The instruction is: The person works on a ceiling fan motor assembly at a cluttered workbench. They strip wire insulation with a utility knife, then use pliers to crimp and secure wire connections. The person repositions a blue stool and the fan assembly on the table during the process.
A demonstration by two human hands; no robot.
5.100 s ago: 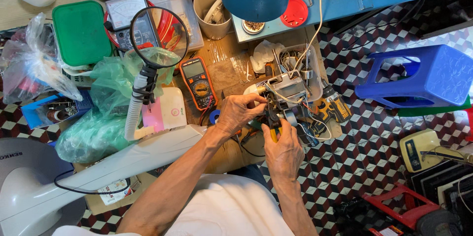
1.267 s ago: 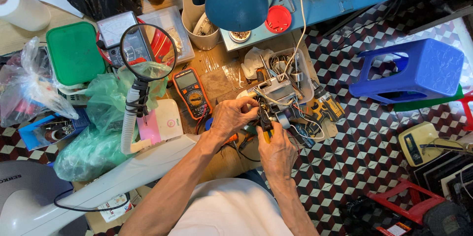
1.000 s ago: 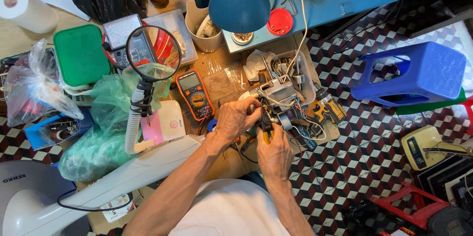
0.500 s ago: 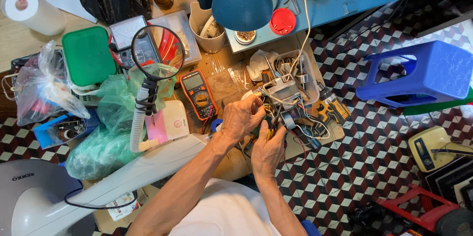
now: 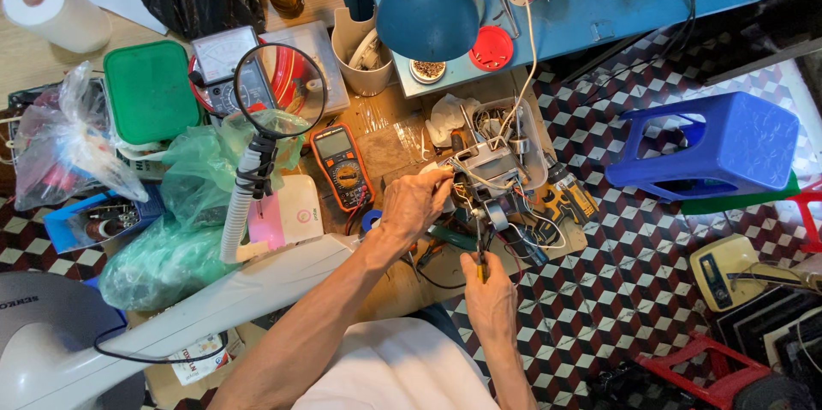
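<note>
My left hand (image 5: 417,201) grips a small device (image 5: 481,163) of grey metal and tangled wires on a cluttered low workbench (image 5: 390,149). Just below it, my right hand (image 5: 490,288) is closed around a thin tool with a yellow handle (image 5: 481,266), whose tip points up into the device. An orange multimeter (image 5: 342,168) lies to the left of my left hand, with its leads trailing toward me.
A magnifier on a flexible neck (image 5: 278,92) stands left of the multimeter, by green plastic bags (image 5: 188,205). A blue desk lamp (image 5: 428,12) hangs over the bench's far side. A blue plastic stool (image 5: 715,143) sits on the checkered floor at right. A white fan (image 5: 51,341) lies lower left.
My right hand has pulled back toward me, away from my left hand, with the yellow-handled tool. The left hand stays on the device. The camera has shifted slightly.
</note>
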